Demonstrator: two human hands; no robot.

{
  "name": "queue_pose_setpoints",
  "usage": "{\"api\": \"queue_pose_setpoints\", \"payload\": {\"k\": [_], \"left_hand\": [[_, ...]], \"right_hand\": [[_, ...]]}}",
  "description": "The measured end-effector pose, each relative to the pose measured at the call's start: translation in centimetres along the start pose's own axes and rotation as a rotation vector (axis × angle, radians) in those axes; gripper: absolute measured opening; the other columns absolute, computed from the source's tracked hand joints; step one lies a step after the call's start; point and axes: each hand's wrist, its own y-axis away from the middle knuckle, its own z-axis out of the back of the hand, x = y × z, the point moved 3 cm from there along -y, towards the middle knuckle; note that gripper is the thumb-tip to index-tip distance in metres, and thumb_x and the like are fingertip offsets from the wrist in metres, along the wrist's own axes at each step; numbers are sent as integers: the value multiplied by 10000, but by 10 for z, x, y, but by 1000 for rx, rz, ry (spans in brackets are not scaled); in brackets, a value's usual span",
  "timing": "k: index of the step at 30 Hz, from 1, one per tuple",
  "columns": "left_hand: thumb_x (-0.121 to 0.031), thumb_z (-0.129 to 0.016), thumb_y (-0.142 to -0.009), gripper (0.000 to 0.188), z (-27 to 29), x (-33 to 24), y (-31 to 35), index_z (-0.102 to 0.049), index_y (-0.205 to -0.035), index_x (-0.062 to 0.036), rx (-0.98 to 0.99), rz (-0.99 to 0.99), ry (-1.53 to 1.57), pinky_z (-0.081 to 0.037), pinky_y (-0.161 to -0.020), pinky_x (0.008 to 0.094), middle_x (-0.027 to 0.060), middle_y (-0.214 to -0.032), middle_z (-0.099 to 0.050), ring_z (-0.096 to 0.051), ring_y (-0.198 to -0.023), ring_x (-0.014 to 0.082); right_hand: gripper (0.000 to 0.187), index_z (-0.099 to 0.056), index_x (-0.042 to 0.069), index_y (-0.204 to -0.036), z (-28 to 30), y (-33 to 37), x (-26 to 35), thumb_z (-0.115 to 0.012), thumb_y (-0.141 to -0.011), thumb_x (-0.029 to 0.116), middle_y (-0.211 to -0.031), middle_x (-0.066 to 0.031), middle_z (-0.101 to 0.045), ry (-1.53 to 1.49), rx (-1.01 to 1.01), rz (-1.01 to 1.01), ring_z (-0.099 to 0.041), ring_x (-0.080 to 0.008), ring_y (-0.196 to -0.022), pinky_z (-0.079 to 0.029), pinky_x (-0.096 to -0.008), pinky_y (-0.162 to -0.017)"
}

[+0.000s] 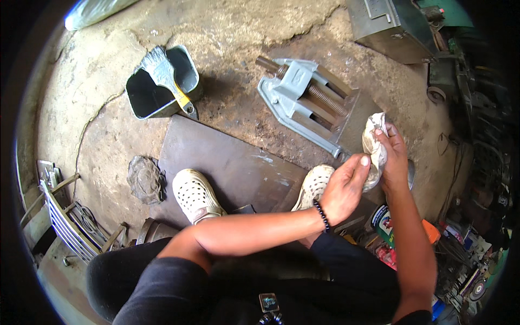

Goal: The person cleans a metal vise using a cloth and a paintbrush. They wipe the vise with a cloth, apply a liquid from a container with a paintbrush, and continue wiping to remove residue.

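Note:
My left hand (344,190), with a dark beaded bracelet at the wrist, pinches the lower part of a crumpled whitish rag (370,140). On the rag's other side my right hand (395,157) grips it, fingers curled round the cloth. Just beyond my hands lies a grey-painted bench vise (296,81) on the floor, its threaded screw and bare metal parts showing. A paintbrush (161,70) with grey-coated bristles and a yellow-banded handle rests across the top of an open container (188,75) that has grey paint on its inner wall.
A flat metal plate (227,146) lies under my white clogs (194,190). Beside it sits a dark crumpled cloth (145,180). A slatted frame (67,230) stands at left. A metal cabinet (384,35) is far right; a green can (382,223) and cluttered tools lie near right.

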Motion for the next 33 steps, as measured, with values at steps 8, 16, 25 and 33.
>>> {"api": "queue_pose_setpoints", "payload": {"k": [8,16,25,33], "left_hand": [[-191,-609,-969,508,35,40,-9,-431,-1392,27,-365,-140,-89,-508,-763,245,116,-1070,-667,-619,-896,121],[-82,-541,-940,507,131,66,-28,-425,-1407,78,-347,52,-227,-449,-978,292,195,-1267,-615,-589,-1122,187],[-2,-447,-935,438,137,97,-30,-506,-1367,42,-342,92,-178,-428,-1000,288,163,-1266,-619,-572,-1160,182],[-52,-446,-1002,356,148,75,-24,-518,-1328,69,-561,-36,-17,-480,-949,292,150,-1208,-632,-603,-1065,171]], "right_hand": [[270,-606,-25,-1131,-21,-7,-63,-614,-937,162,-1047,-135,-686,366,32,-77,-650,-221,-941,-508,-334,-844],[353,-653,12,-1142,-99,-27,-93,-677,-847,204,-1028,-254,-684,848,-141,180,-668,-377,-1000,-509,-415,-886],[135,-633,16,-937,-94,-30,-105,-618,-848,117,-947,-242,-672,1041,-228,259,-647,-432,-885,-513,-496,-759],[217,-646,-15,-1040,-132,-35,-110,-609,-848,81,-953,-266,-677,920,-285,193,-658,-432,-923,-517,-487,-811]]}}
